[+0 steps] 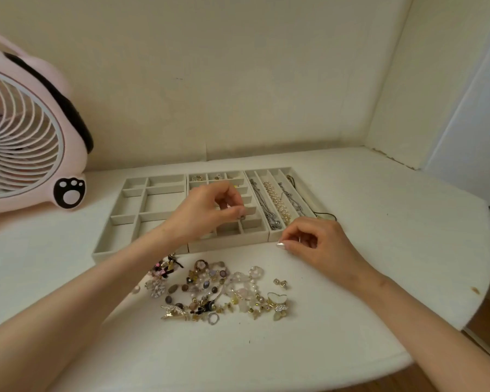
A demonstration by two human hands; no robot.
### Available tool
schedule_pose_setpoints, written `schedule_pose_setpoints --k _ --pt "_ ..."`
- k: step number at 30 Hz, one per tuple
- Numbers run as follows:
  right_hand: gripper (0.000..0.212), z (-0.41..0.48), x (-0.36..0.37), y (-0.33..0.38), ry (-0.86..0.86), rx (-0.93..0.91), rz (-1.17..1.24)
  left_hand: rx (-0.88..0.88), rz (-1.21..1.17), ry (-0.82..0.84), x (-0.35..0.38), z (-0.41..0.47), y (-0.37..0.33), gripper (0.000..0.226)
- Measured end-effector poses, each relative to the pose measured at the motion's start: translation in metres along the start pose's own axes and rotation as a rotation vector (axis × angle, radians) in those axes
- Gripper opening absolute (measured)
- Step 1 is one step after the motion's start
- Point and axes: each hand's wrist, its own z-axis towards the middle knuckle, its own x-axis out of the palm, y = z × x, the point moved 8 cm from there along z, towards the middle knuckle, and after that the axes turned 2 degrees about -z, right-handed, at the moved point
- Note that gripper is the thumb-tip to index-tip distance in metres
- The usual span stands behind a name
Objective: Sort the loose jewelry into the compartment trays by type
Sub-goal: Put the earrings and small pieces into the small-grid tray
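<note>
Your left hand hovers over the middle tray, its fingers curled. The thumb and forefinger pinch a small dark piece above one of the small square cells near the tray's right side.

Your right hand rests on the counter, right of your left hand and closer to you, just in front of the right tray. Its fingers are curled with thumb and forefinger close together. A thin glint shows between them, but it is too small to tell whether they hold anything.

Three pale trays sit side by side, touching. The left tray lies beyond your left forearm. In the middle tray, a few small pieces sit in the cells on the far side of your left hand. The right tray, beyond your right hand, has long slots holding a chain, pearls and another chain. A black cord trails over its right edge.

The loose pile of beads, brooches and rings lies on the counter between your forearms, nearer to you than both hands. Two studs sit just beside its right edge.

A pink fan stands well to the left of your left hand.
</note>
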Motion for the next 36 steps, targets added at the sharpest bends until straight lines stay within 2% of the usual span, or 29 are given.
schedule_pose_setpoints --k 6,17,27,32,36 --pt "0.007 0.001 0.0 0.001 -0.003 -0.006 0.003 -0.077 0.048 -0.076 -0.022 0.048 0.016 0.011" --pt "0.007 0.0 -0.002 0.003 -0.027 -0.028 -0.009 -0.165 0.238 -0.021 -0.006 0.084 0.057 0.015" --pt "0.009 -0.002 -0.004 0.006 -0.045 -0.011 0.022 -0.11 0.201 -0.067 -0.032 0.03 0.036 0.008" --pt "0.013 0.004 -0.013 0.0 -0.122 0.124 0.172 -0.083 0.158 -0.1 -0.042 -0.006 0.028 0.004" --pt "0.009 0.03 -0.015 0.018 -0.104 0.09 0.124 -0.08 0.114 -0.112 -0.043 -0.02 0.032 0.003"
